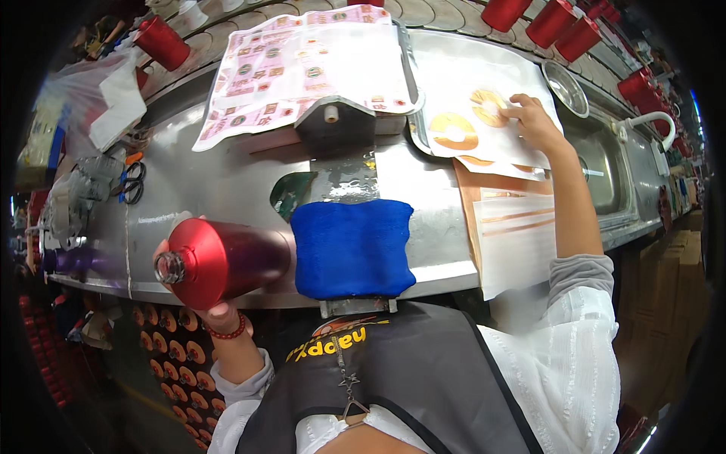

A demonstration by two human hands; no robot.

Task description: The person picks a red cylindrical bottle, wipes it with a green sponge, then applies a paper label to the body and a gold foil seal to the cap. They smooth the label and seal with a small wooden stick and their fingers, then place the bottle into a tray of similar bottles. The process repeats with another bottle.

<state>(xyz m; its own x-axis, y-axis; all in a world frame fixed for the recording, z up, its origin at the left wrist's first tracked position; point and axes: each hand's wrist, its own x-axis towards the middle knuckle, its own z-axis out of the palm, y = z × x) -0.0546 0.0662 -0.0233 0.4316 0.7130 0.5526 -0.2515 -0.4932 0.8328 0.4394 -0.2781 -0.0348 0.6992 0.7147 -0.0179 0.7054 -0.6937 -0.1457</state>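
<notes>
My left hand (221, 316) is wrapped round a shiny red bottle (240, 257), tilted with its clear glass mouth toward the lower left. The bottle's far end lies beside a blue cloth-covered pad (354, 248) at the front edge of the bench. Reaching to the far right, my right hand (535, 125) has its fingertips drawn together at the edge of a round gold decal (490, 107). That decal lies on a white sheet in a metal tray (415, 76). Another gold decal (454, 132) with a pale cut-out is on the same sheet.
A pink-printed white sheet (302, 64) covers something behind a dark metal block (333, 127). Black scissors (133, 185) lie at left. Paper sheets (518, 246), a steel bowl (566, 88) and a sink (605, 178) are at right. Red bottles (550, 23) stand along the back conveyor.
</notes>
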